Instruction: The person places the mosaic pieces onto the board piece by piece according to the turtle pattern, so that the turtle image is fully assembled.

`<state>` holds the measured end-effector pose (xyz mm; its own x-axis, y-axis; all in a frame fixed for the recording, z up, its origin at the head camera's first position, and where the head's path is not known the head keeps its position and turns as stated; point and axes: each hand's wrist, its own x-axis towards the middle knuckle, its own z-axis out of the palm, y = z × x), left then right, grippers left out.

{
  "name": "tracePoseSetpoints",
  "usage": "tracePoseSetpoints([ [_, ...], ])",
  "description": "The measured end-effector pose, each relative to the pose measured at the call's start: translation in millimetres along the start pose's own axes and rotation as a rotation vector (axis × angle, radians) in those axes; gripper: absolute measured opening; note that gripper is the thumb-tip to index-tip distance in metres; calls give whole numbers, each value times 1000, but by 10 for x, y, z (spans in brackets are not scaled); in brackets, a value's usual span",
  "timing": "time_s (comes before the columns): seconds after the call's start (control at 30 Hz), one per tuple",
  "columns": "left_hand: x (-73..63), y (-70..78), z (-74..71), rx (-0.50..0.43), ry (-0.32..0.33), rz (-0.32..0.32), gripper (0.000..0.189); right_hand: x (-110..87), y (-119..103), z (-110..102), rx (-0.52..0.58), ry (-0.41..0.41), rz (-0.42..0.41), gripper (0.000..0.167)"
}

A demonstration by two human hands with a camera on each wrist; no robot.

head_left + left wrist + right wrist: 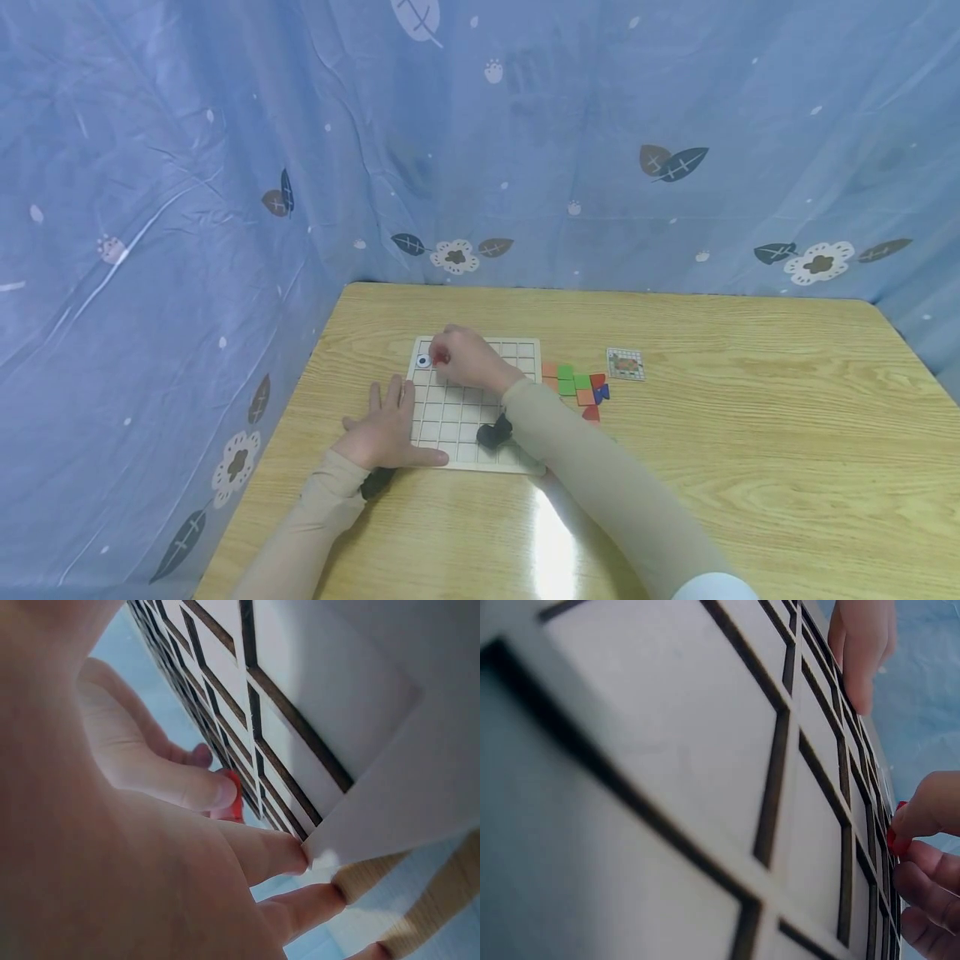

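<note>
A white grid board (452, 411) with raised squares lies on the wooden table. On its upper left corner sits a round white tile (423, 361) with a dark blue dot, like an eye. Just right of that, my right hand (474, 360) pinches a small red piece (898, 838) between thumb and fingertips, close over the grid; its full shape is hidden. My left hand (386, 427) rests at the board's left edge with fingers spread and straight, the thumb along the lower edge. In the left wrist view, fingers (270, 855) touch the board's rim.
Right of the board lie orange tiles (550, 369), green tiles (566, 372), red pieces (591, 413) and a blue piece (602, 392), partly behind my right arm. Farther right lies a small pattern card (626, 365). A blue curtain (570, 167) hangs behind and left of the table (750, 417).
</note>
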<state>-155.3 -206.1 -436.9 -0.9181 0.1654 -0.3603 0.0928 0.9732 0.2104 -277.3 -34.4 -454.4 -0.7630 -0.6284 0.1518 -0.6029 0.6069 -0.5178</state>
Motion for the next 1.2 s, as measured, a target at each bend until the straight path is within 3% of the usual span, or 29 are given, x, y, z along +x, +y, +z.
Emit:
tracePoseSetpoints([
  [0.43,-12,16,-4,-12,0,3,137,-30,-26,-15,-8,-16,3,21],
  [0.63,-26,20,-15,-16,0,3,137,-26,-23,-10,-4,-20,11,15],
  [1.2,-3,24,-15,-8,-6,4,137,-59,8,-7,5,-4,11,19],
])
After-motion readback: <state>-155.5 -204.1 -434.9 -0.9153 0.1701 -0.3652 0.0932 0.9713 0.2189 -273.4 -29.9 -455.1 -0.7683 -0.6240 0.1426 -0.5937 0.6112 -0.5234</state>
